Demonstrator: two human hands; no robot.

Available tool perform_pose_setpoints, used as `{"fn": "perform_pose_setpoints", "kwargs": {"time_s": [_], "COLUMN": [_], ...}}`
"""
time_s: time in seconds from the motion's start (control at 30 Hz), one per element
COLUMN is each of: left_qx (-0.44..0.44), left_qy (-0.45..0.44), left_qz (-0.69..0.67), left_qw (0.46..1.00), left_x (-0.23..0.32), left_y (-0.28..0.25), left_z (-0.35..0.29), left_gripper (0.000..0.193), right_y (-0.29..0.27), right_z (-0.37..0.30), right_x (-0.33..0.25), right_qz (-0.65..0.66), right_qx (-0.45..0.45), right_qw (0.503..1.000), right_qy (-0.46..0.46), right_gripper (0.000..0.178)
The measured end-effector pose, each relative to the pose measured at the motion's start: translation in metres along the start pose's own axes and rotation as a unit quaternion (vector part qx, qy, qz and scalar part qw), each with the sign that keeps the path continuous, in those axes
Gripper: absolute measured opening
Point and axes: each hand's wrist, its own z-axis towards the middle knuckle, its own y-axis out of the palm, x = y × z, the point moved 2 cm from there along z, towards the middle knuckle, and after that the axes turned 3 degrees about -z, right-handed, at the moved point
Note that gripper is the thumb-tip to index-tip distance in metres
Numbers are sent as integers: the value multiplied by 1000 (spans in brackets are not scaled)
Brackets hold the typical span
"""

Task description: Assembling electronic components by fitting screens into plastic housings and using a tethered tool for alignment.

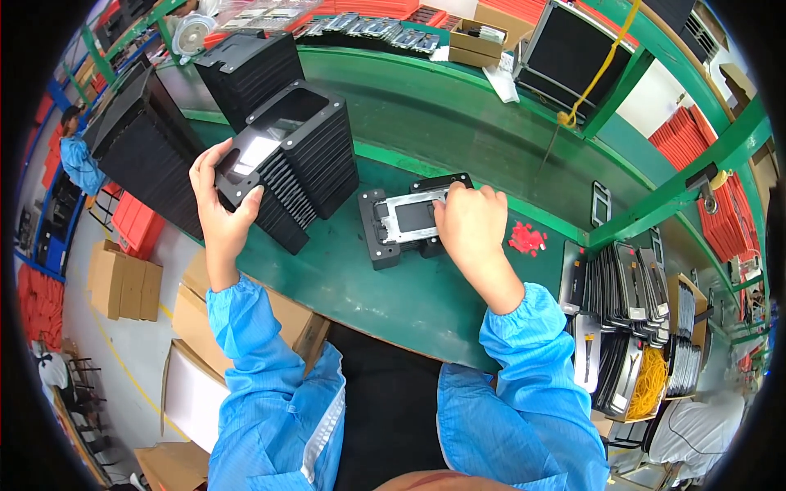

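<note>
My left hand [219, 209] grips the near corner of the top black tray [332, 105] in a tall stack, thumb on one side and fingers on the other. A glossy dark panel [258, 151] lies in that tray and reflects light. To the right, a silver metal frame [401, 214] with a rectangular opening sits in a black fixture [379, 255] on the green bench. My right hand [476, 225] is closed at the frame's right end, with thumb and fingers bent together. Whatever is between those fingers is hidden.
Small red scraps [526, 238] lie right of the fixture on the bench [368, 299]. More black tray stacks [147, 143] stand at left. Dark panels [626, 282] and yellow bands [647, 380] fill the right side. A green post [679, 176] rises there. Cardboard boxes [123, 282] stand on the floor.
</note>
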Motion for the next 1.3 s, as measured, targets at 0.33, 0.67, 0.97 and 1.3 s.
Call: {"fn": "perform_pose_setpoints", "kwargs": {"time_s": [0.33,0.67,0.97,1.3], "left_qx": [10,14,9,-3], "left_qy": [-5,-23,18,29], "left_qz": [-16,-28,-25,-23], "left_qw": [1000,999,999,999], "left_x": [-6,0,-16,-15], "left_y": [5,0,-2,9], "left_z": [-2,-5,-4,-7], "left_gripper": [79,79,74,67], "right_y": [-7,-3,-5,54], "right_z": [11,19,20,-106], "right_x": [25,30,19,160], "right_qz": [178,73,67,-200], "right_qx": [-119,-63,-101,116], "right_qw": [975,995,992,894], "right_qy": [-51,-11,27,383], "right_gripper": [21,77,98,73]}}
